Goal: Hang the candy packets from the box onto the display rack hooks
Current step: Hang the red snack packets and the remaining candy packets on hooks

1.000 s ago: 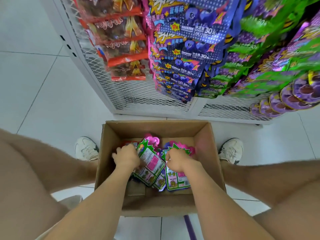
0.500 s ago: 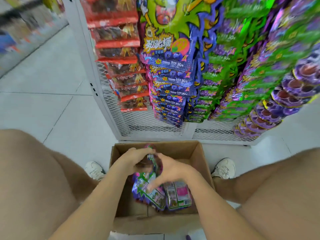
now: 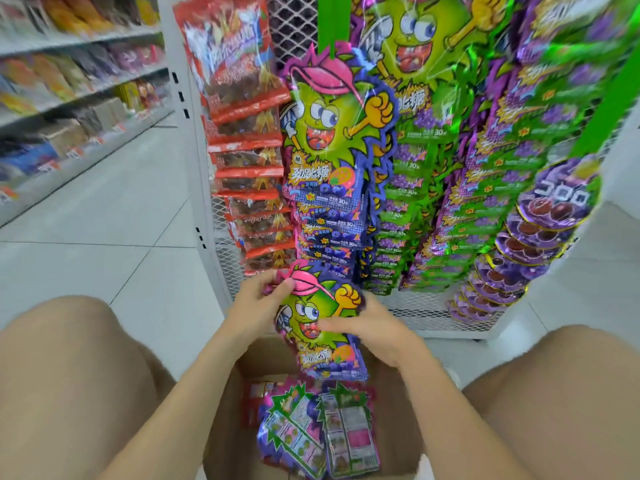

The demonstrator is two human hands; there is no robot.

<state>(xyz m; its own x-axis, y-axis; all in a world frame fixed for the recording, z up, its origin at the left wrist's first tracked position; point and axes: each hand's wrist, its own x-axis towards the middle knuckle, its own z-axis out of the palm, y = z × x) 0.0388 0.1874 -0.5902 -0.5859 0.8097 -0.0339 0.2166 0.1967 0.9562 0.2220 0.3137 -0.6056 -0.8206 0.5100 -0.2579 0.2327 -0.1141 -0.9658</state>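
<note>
Holding 1 candy packet (image 3: 313,308) upright above the open box (image 3: 398,427), both hands grip it. The left hand (image 3: 256,308) pinches the pink-capped top, fingers curled round the edge. The right hand (image 3: 381,329) clasps the right side, its thumb laid across the printed front. The packet is in the air, just in front of the lowest packets on the display rack (image 3: 207,216). Its face shows a green cartoon character, the same as on the column of hung packets (image 3: 332,140) straight ahead. Red packets (image 3: 242,140) hang left of that column, with green grape packets (image 3: 433,188) and round purple packets (image 3: 550,216) to its right. Inside the box at least 2 loose packets (image 3: 298,441) lie back side up. Blurred store shelves (image 3: 69,81) run along the far left above a pale tiled floor (image 3: 104,230).
</note>
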